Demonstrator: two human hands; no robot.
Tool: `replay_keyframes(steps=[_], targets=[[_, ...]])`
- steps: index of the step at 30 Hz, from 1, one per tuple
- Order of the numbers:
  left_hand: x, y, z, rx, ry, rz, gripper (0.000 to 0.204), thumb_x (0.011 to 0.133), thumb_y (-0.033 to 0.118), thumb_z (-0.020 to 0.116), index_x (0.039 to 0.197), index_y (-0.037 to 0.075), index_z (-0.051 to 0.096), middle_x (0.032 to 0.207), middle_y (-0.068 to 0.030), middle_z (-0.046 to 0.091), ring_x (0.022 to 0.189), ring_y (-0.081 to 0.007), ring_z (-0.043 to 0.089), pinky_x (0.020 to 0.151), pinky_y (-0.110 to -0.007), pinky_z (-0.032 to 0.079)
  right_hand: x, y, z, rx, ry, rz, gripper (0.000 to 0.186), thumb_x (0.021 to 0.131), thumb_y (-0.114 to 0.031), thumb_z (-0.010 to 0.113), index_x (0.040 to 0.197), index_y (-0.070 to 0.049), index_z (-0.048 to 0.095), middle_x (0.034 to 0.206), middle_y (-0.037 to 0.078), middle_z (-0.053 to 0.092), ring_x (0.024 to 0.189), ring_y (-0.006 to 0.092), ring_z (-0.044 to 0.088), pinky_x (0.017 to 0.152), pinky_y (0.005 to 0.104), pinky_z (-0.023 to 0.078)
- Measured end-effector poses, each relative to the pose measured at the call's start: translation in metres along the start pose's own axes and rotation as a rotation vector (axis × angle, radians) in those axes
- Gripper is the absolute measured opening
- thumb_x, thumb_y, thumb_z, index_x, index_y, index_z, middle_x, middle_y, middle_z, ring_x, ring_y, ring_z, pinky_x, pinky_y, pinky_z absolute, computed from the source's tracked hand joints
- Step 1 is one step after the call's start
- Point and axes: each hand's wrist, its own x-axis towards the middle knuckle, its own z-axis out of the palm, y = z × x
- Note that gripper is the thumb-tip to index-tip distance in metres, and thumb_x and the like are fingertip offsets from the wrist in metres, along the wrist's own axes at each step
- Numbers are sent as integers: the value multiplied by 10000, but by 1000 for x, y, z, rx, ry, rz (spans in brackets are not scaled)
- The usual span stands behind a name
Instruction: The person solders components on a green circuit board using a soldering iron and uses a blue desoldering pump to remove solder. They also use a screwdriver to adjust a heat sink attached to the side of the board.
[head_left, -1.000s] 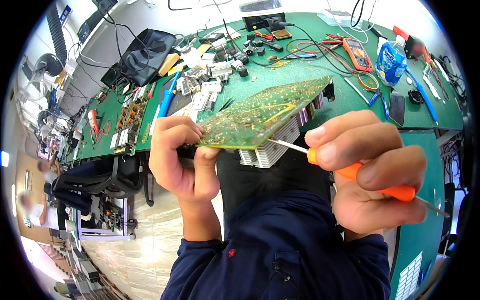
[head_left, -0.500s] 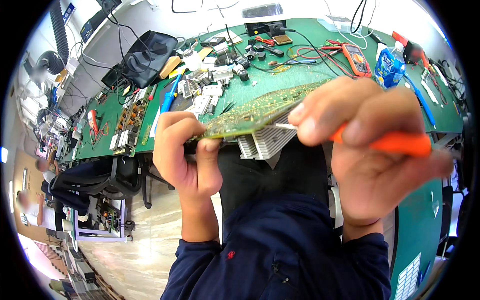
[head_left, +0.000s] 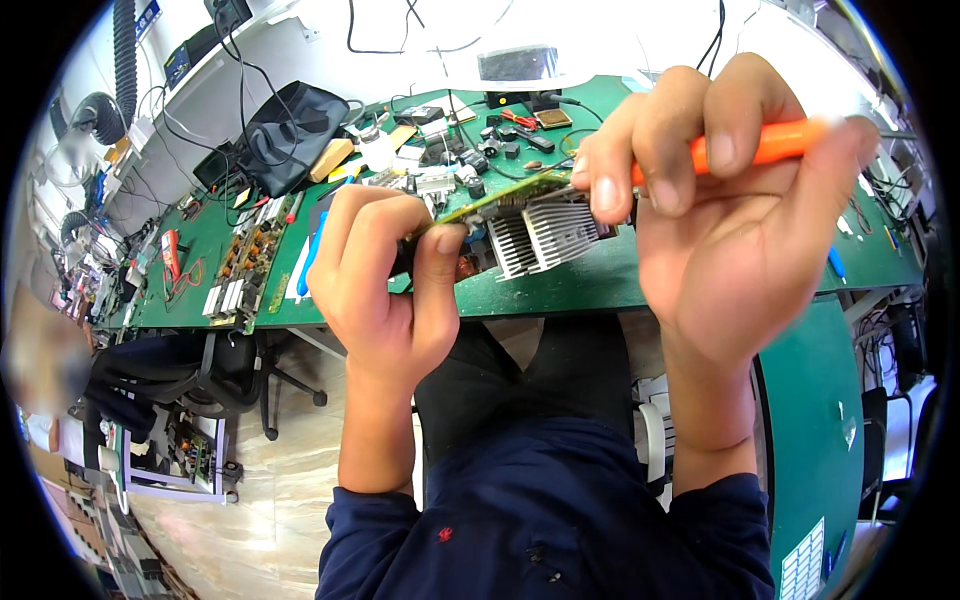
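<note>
Raised above the bench's front edge is a circuit board [head_left: 490, 203], tilted so that its right end is higher. On its underside a silver finned heatsink [head_left: 560, 237] and some copper-coloured parts show. My left hand [head_left: 380, 270] pinches the board's left end between thumb and bent fingers. At the other end, my right hand [head_left: 710, 210] has its fingertips against the board's right corner. An orange-handled tool [head_left: 770, 145] lies across the same hand, gripped under the fingers; its working end cannot be made out clearly.
The green bench [head_left: 590, 290] holds loose electronic parts [head_left: 430, 180], a black bag [head_left: 290, 135] and a row of boards [head_left: 250, 255] at left. A red meter [head_left: 171, 252] stands farther left. Beside the bench is a black chair [head_left: 200, 370]; a blurred person [head_left: 45, 350] is at far left.
The board has tipped, its right end rising and more of the heatsink showing. My right hand has moved up and turned, swinging the orange handle upward. My left hand keeps its pinch.
</note>
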Motion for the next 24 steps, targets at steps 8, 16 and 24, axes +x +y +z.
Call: replay_keyframes(steps=[8,16,24], targets=[[17,-5,15,45,42,100,289,712,174,804,800,18,577,699,-93,508,561,-228,476,486,-312,373,19,11,-10,234,-7,-18,534,999,-593,232,760,-135,366,652,4,327,593,144,349,591,311,342],[18,6,24,135,11,82,664,523,555,868,801,41,552,715,-71,474,557,-217,455,485,-303,381,23,8,-13,396,27,6,540,1004,-582,232,728,-135,358,620,-5,294,563,128,282,540,283,270],[18,17,23,194,-52,2,607,536,382,922,833,15,540,744,-91,513,621,-235,493,548,-306,416,29,0,-15,299,35,94,543,995,-597,241,728,-136,348,620,-9,283,558,124,270,541,280,257]])
